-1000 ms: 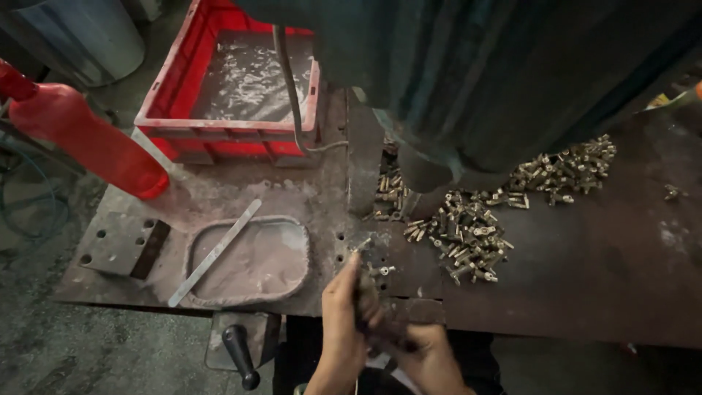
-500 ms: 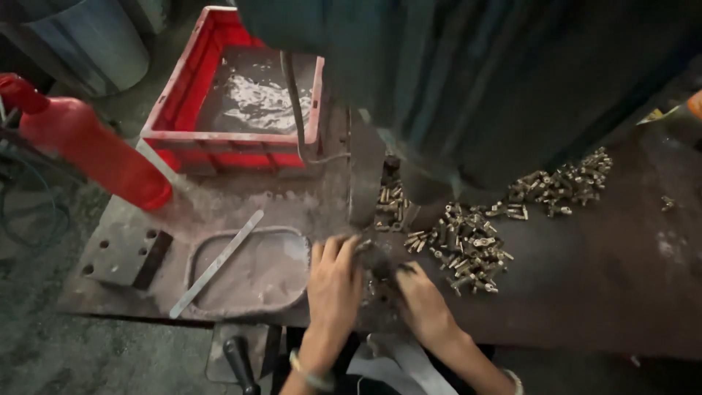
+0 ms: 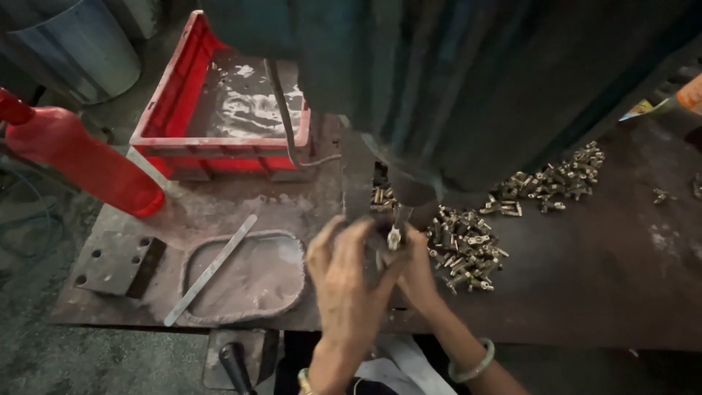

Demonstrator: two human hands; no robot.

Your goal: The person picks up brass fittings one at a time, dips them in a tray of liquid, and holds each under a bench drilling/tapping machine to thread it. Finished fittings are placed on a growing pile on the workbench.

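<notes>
Sitting on a grimy metal table, small brass parts scatter.

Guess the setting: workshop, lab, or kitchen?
Likely a small metal workshop: a grimy steel bench, heaps of small brass parts, a red crate, and both hands holding one part under a machine.

bench: carries everything below
machine: centre, at the back of the bench
crate: left of machine, at bench's far edge
bottle: left of crate, lying tilted
block: near-left corner of bench
tray: right of block
strip: lying across tray
fittings: heaped right of the hands, under machine
second heap: farther right, behind the first
</notes>
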